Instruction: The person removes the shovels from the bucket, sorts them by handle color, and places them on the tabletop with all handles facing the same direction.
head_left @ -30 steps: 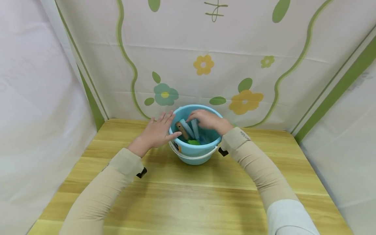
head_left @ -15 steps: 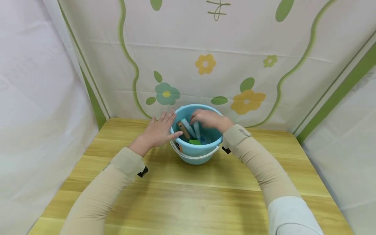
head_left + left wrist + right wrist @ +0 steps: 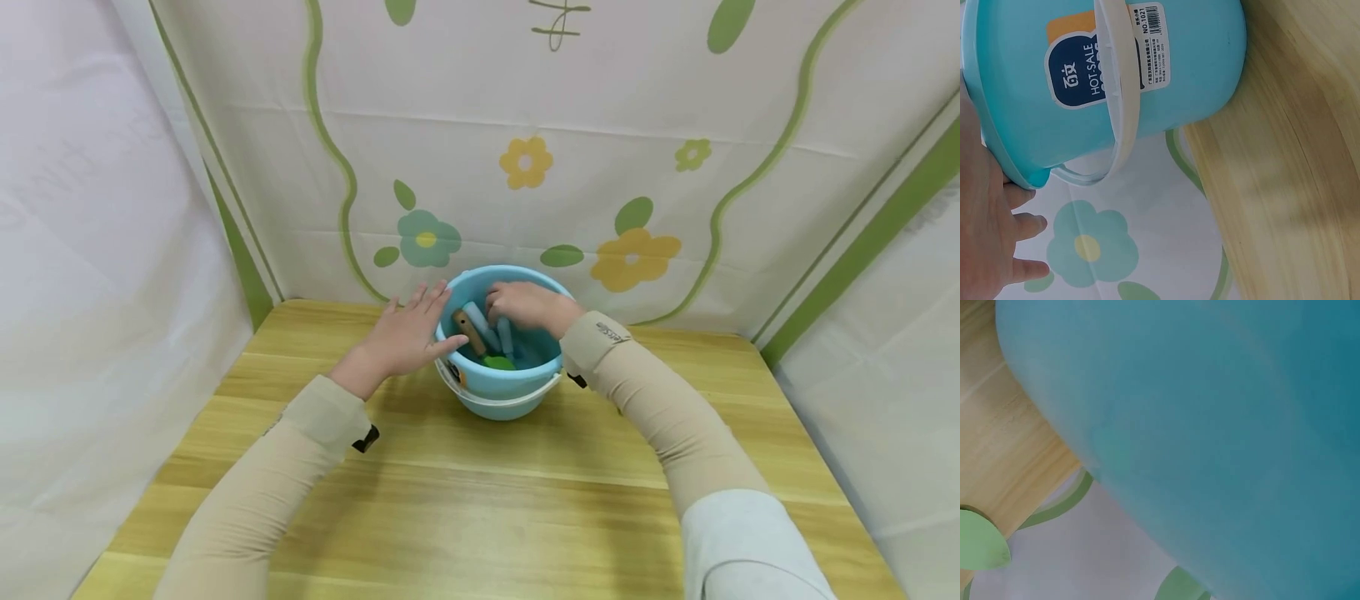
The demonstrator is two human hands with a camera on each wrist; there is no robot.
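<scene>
Flowered cloth walls close in a wooden table (image 3: 480, 500), where a blue bucket (image 3: 498, 385) stands at the far middle and two hands meet.

Flat against the bucket's left wall lies the left hand (image 3: 401, 337), fingers straight and spread, thumb along the rim; the left wrist view shows only the fingertips (image 3: 1029, 270) at the frame edge, beside the bucket's white bail handle (image 3: 1124, 100) and its label. Over the rim reaches the right hand (image 3: 528, 304), its fingers curled down among upright tool handles: a wooden handle (image 3: 468, 332) and pale blue handles (image 3: 480, 323). Whether it grips one cannot be told, since the fingertips are hidden. Something green (image 3: 497, 362) lies lower inside, mostly covered. Blurred blue bucket wall fills the right wrist view, showing no hand.
</scene>
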